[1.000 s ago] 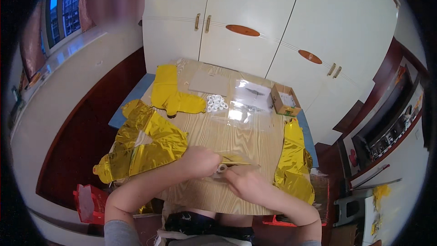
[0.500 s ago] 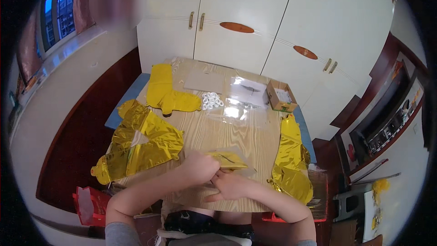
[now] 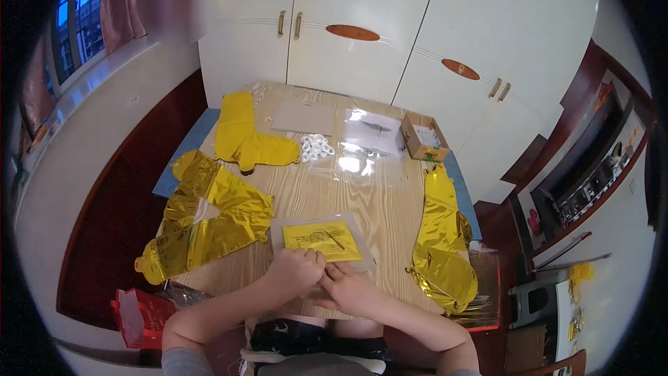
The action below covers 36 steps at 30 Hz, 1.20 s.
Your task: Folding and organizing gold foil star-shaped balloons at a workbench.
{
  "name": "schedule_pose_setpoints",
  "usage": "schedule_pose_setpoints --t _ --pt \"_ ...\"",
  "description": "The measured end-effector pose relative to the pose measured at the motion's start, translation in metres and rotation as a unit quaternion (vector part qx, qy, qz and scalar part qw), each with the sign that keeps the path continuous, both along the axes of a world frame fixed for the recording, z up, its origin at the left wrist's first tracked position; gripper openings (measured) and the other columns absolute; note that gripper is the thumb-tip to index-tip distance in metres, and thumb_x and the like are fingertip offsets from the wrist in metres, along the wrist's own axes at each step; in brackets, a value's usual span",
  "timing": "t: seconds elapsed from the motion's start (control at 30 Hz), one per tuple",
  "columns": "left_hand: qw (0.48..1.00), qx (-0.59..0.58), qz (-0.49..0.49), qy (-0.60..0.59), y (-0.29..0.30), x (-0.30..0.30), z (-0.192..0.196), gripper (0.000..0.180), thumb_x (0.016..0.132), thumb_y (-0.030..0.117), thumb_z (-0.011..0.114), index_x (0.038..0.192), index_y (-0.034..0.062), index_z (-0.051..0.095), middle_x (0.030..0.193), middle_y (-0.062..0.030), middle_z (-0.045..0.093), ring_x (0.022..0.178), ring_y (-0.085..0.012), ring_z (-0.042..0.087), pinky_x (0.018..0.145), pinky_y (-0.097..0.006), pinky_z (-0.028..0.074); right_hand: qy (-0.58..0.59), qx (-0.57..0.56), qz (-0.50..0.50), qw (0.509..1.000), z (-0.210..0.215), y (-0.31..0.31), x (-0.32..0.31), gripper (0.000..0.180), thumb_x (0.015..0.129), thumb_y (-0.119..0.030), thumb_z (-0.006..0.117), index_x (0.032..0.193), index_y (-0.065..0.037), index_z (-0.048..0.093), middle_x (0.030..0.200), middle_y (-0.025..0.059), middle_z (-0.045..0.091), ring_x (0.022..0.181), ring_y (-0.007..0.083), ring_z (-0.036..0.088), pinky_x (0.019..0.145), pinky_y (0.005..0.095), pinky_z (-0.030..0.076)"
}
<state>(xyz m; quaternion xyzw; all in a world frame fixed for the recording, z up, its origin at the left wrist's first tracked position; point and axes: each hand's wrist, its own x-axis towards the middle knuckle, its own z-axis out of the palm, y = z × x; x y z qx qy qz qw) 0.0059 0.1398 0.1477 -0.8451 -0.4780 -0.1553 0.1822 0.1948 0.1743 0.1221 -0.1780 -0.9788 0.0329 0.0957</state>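
Observation:
A folded gold foil piece in a clear flat bag (image 3: 323, 240) lies on the wooden table (image 3: 379, 202) just in front of me. My left hand (image 3: 296, 269) pinches the bag's near edge, fingers closed on it. Touching the left one, my right hand (image 3: 346, 288) grips the same edge from the right side. Both forearms come in from the lower edge.
Crumpled gold foil balloons (image 3: 209, 216) lie at the table's left, another gold foil pile (image 3: 440, 240) at its right edge. Farther back are a yellow balloon (image 3: 245, 136), white rings (image 3: 315, 146), clear plastic bags (image 3: 369, 139) and a small cardboard box (image 3: 423, 137). White cupboards stand behind.
The packet has gone from being held up between my hands to lying flat on the table. Both hands have drawn close together at its near edge.

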Motion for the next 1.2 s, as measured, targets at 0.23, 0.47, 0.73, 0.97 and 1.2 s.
schedule_pose_setpoints --t 0.23,0.47,0.73,0.97,1.2 --pt "0.999 -0.05 0.007 -0.001 -0.01 0.006 0.009 0.012 0.069 0.016 0.061 0.078 0.0082 0.058 0.071 -0.0029 0.061 0.067 -0.0171 0.065 0.054 -0.03 0.051 -0.124 -0.16 -0.047 0.978 0.016 0.006 -0.014 0.078 0.078 -0.061 0.063 0.113 0.008 0.055 0.114 0.024 0.058 0.101 0.04 0.061 0.087 0.0429 0.05" --pt "0.998 -0.052 0.029 0.002 -0.014 0.004 -0.002 0.018 0.071 0.016 0.062 0.084 0.0044 0.061 0.084 -0.0079 0.066 0.076 -0.0181 0.068 0.059 -0.029 0.053 -0.039 -0.093 -0.045 0.994 0.011 -0.021 -0.006 0.066 0.08 -0.048 0.066 0.115 0.008 0.057 0.125 0.0221 0.054 0.119 0.0361 0.052 0.098 0.0429 0.044" --pt "0.996 -0.067 0.054 0.012 -0.02 0.008 -0.011 0.024 0.071 0.016 0.062 0.091 0.0024 0.062 0.093 -0.0104 0.068 0.084 -0.0184 0.069 0.064 -0.029 0.054 0.057 -0.015 -0.001 0.998 -0.006 -0.036 0.01 0.068 0.082 -0.039 0.068 0.126 0.008 0.048 0.124 0.0228 0.051 0.117 0.0373 0.048 0.101 0.0438 0.039" --pt "0.999 0.006 0.031 0.008 -0.023 0.008 -0.02 0.022 0.068 0.017 0.062 0.087 0.0046 0.063 0.082 -0.0049 0.064 0.075 -0.0153 0.065 0.057 -0.027 0.05 0.024 -0.089 -0.018 0.996 -0.016 -0.025 0.0 0.076 0.073 -0.053 0.072 0.117 0.006 0.055 0.121 0.0201 0.054 0.118 0.0339 0.05 0.103 0.0428 0.039" --pt "0.999 0.007 0.036 -0.002 -0.024 0.009 -0.031 0.023 0.068 0.018 0.062 0.086 0.0041 0.064 0.079 -0.0039 0.063 0.071 -0.0153 0.064 0.054 -0.028 0.049 -0.09 -0.154 -0.073 0.981 -0.011 -0.019 -0.01 0.075 0.078 -0.059 0.065 0.113 0.007 0.056 0.114 0.0215 0.058 0.111 0.0371 0.054 0.094 0.0424 0.044"
